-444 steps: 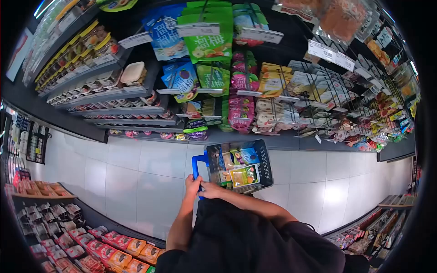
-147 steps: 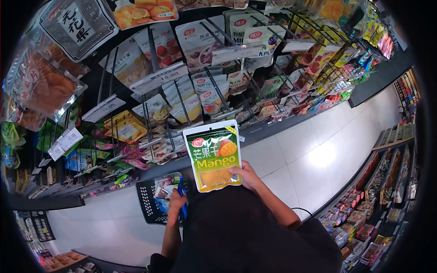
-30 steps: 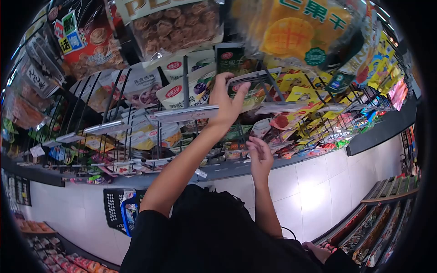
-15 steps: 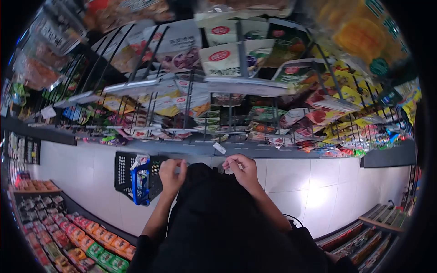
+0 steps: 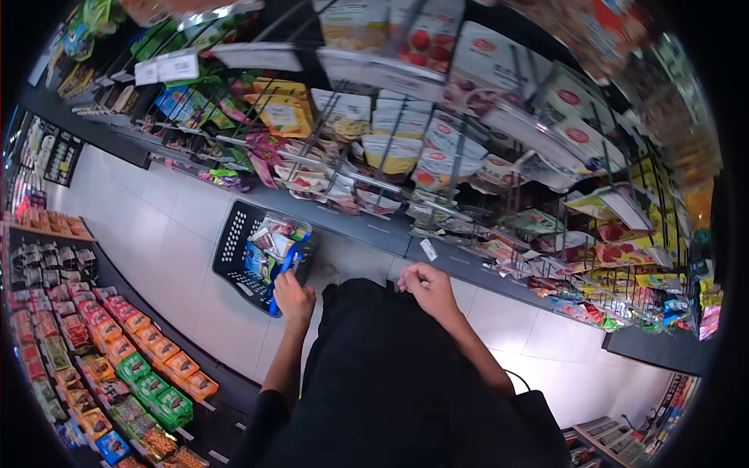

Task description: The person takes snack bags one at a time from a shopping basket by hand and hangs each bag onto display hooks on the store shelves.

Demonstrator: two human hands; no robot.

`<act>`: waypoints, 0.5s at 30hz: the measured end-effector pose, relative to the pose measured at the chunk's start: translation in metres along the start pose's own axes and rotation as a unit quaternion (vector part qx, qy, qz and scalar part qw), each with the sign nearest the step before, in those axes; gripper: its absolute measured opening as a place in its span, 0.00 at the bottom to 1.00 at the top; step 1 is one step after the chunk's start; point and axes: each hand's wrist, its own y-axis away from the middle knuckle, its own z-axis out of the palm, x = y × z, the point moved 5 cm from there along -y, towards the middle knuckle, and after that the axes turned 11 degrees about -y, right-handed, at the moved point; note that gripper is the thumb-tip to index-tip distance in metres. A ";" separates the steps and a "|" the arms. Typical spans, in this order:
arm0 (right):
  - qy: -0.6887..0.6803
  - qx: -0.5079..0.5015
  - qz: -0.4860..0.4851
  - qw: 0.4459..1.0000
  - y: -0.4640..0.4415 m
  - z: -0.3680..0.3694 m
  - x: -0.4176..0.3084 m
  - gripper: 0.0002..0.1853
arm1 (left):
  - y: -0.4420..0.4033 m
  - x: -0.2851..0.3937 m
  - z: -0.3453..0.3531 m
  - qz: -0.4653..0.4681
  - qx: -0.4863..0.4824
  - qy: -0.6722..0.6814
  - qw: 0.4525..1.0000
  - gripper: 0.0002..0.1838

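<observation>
My left hand (image 5: 293,298) hangs loosely with the thumb apart from half-curled fingers. In view it overlaps the blue handle (image 5: 292,256) of a black shopping basket (image 5: 234,234); whether it touches the handle is unclear. Inside the basket lie several packets (image 5: 275,240), one of them partly blue and green. My right hand (image 5: 427,287) is held at the right front of my body, fingers loosely bent and thumb apart. No item shows in it. The floor (image 5: 355,261) lies below both hands.
A hanging rack of snack pouches (image 5: 394,144) stands ahead, with price rails (image 5: 382,74) and metal hooks jutting out. Its dark base ledge (image 5: 367,222) runs along the floor. Behind on the left, a shelf holds rows of orange and green packs (image 5: 160,351).
The view has turned left, so the rack now slopes down to the right. The basket shows nearer to my left hand, its handle now overlapped by the fingers. My right hand stays similarly posed.
</observation>
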 end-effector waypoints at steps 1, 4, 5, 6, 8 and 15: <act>0.018 -0.011 0.007 1.000 -0.004 0.017 0.003 0.06 | -0.005 -0.008 -0.004 0.020 0.010 0.029 0.999 0.31; 0.062 -0.050 0.018 0.997 -0.021 0.075 0.013 0.06 | -0.020 -0.040 0.004 0.017 0.013 0.064 0.998 0.29; 0.091 -0.071 0.015 0.993 -0.028 0.096 0.013 0.06 | -0.019 -0.059 0.030 0.008 -0.011 0.084 0.996 0.24; 0.118 -0.091 0.012 0.989 -0.035 0.118 0.010 0.06 | -0.018 -0.078 0.058 -0.041 -0.121 0.110 0.986 0.21; 0.178 -0.133 0.003 0.975 -0.047 0.159 0.014 0.06 | -0.016 -0.093 0.079 -0.092 -0.268 0.147 0.948 0.16; 0.338 -0.225 -0.126 0.905 -0.100 0.281 0.065 0.08 | -0.024 -0.095 0.072 -0.105 -0.304 0.261 0.910 0.17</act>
